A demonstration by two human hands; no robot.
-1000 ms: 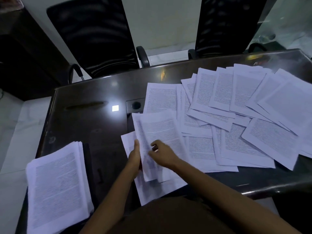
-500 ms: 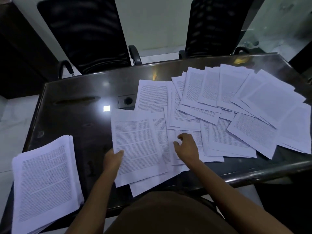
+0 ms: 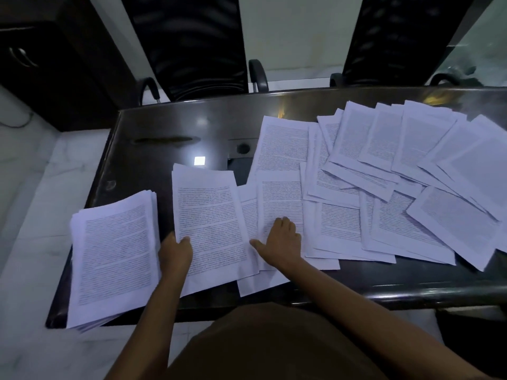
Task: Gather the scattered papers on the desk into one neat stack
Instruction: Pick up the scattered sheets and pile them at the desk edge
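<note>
Desk [image 3: 153, 149], papers [image 3: 411, 171] cut off right

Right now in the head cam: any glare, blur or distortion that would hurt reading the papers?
Head view: dim and bluish overall; a bright square glare spot sits on the glossy dark desk, clear of the sheets. Wide-angle bowing bends the desk's near edge. Text lines are visible but illegible on the stack, and softer still on the scattered papers far right. Left hand and right hand look reasonably sharp.

L hand [image 3: 175, 252] curled w/ thumb up; R hand [image 3: 281, 241] flat, palm down, fingers [image 3: 285, 223] spread fwd.
</note>
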